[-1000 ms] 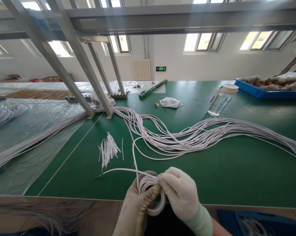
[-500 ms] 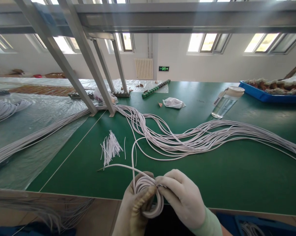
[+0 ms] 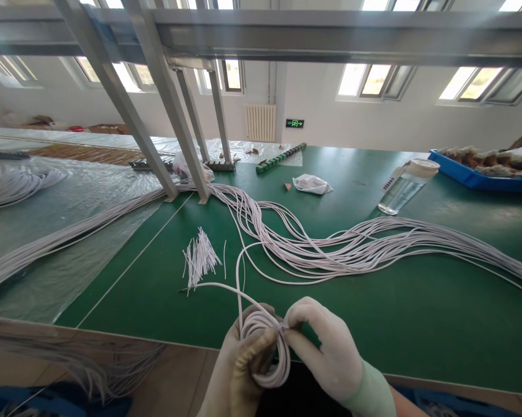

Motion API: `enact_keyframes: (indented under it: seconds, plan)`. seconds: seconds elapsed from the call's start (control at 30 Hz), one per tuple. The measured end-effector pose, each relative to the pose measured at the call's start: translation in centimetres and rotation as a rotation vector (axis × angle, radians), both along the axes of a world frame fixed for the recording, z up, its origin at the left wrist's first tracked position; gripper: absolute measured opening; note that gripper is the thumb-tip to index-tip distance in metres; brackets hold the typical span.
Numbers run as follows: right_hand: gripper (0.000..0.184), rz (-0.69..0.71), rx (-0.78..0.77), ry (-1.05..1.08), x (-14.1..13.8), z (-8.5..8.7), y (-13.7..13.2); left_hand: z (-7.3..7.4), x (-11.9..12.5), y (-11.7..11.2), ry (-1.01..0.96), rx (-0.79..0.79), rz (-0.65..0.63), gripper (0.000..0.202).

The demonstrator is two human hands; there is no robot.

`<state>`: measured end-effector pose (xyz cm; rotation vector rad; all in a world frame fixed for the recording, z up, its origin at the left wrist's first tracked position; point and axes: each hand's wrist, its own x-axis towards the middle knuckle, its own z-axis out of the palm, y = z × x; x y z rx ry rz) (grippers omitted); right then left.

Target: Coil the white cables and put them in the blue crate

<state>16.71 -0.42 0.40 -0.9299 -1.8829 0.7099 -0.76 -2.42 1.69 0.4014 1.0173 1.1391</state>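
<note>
My left hand [image 3: 250, 359], in a stained whitish glove, is closed around a small coil of white cable [image 3: 272, 379] at the table's front edge. One cable end runs out to the left and shows a dark tip. Another length rises from the coil toward the long cable bundle [image 3: 304, 255]. My right hand [image 3: 324, 347], in a whitish glove with a green cuff, pinches a thin white tie [image 3: 282, 326] at the coil's upper right side. The fingertips partly hide this tie. Beyond my left hand lies a pile of short white ties [image 3: 201, 258].
Metal frame posts [image 3: 169, 98] stand on the green table [image 3: 374, 324] at the left. A tilted water bottle [image 3: 407, 186], a crumpled plastic bag [image 3: 312, 183], a green slotted strip [image 3: 280, 158] and a blue tray [image 3: 478, 176] are farther back. Plastic sheeting [image 3: 126, 249] covers the left side.
My right fingers have shifted slightly at the coil's side, with the thumb and forefinger now forming a rounder pinch. My left hand keeps its hold; the whole view has shifted a little.
</note>
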Motion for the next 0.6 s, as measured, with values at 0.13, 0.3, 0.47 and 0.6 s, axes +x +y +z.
enact_keyframes:
  seconds: [0.13, 0.3, 0.47, 0.6]
  plan:
    - [0.016, 0.022, -0.048, 0.088, -0.2, -0.3, 0.0, -0.7, -0.1, 0.1, -0.033, 0.007, -0.075, 0.034]
    - [0.015, -0.048, -0.04, 0.121, -0.6, -0.9, -0.4, -1.3, 0.1, -0.3, 0.077, -0.006, -0.029, 0.028]
    - [0.013, -0.147, 0.142, 0.025, -0.9, -0.8, -0.9, -4.1, 0.3, -0.9, -0.062, -0.055, 0.029, 0.027]
    - [0.012, -0.104, 0.179, -0.115, -0.4, 0.7, -0.3, -4.2, 0.0, -1.0, -0.019, -0.01, -0.017, 0.021]
